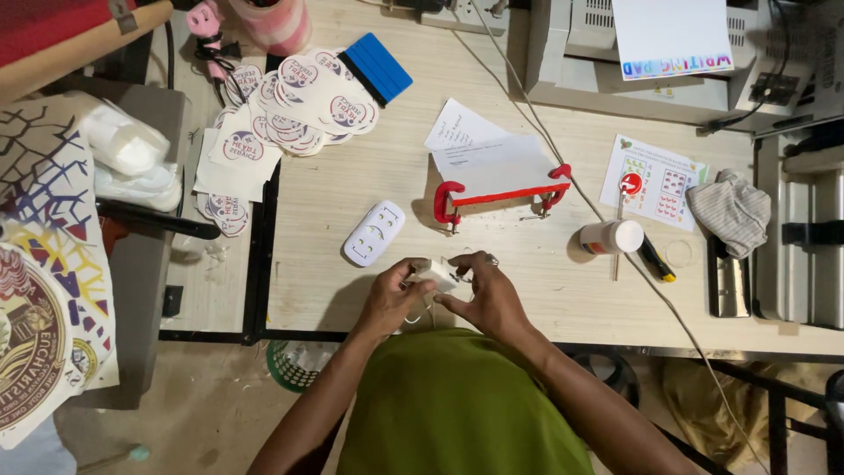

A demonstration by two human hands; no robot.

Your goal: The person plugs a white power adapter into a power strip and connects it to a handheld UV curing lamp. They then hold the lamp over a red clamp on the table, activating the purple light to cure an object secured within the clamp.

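Both hands met at the near edge of the wooden worktable [545, 290], just in front of the person's green shirt. The left hand [393, 295] and the right hand [488, 295] were closed together on a small white plug-like block [437, 274], which sat between the two sets of fingertips. The left fingers curled round its near-left end; the right fingers [466, 264] pinched its far-right end, with a ring showing on one finger. What lay on the underside of the block could not be told.

Risks, as judged from this position: the block was held over the table edge, so a loosened pinch on either side could drop it to the floor, or into the green basket [294, 365] below. A thin light cord appeared to hang beneath the fingers; if it snagged, it could drag the block out of the grip. A long cable [527, 114] ran across the table just beyond the right fingers and could be caught by a sweeping wrist.

Pose: both forearms came up from the lower frame and converged, wrists bent inward, elbows apart.

Just beyond the left fingers lay a white multi-socket adapter [374, 233]. Further beyond the fingers stood a red clamp [501, 198] holding a white board. To the right of the right fingers lay a white glue bottle [611, 237] on its side.
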